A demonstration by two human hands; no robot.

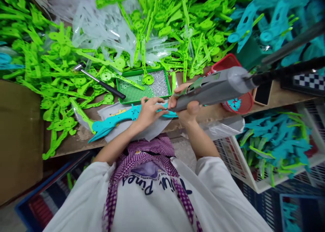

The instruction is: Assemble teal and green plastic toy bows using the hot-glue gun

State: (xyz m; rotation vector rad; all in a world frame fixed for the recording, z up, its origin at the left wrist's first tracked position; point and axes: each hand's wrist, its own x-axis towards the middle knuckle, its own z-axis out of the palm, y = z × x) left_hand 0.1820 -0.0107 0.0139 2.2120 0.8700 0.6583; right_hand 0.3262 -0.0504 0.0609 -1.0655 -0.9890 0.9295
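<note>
My right hand is wrapped round the grey body of a power screwdriver, its cord running off to the upper right. The tool's front end points left, at a long turquoise plastic part. My left hand presses on this part with its fingers bent near the tool's tip; the tip itself is hidden by my fingers. The part lies on a grey cloth at the table's front edge. Just behind my hands is a green tray holding small silvery screws, with a lime-green part lying across it.
Lime-green plastic parts and clear pieces are heaped across the table's back. A hammer lies left of the tray. At right stand a red basket, a phone and a white crate of turquoise parts. A cardboard box is at left.
</note>
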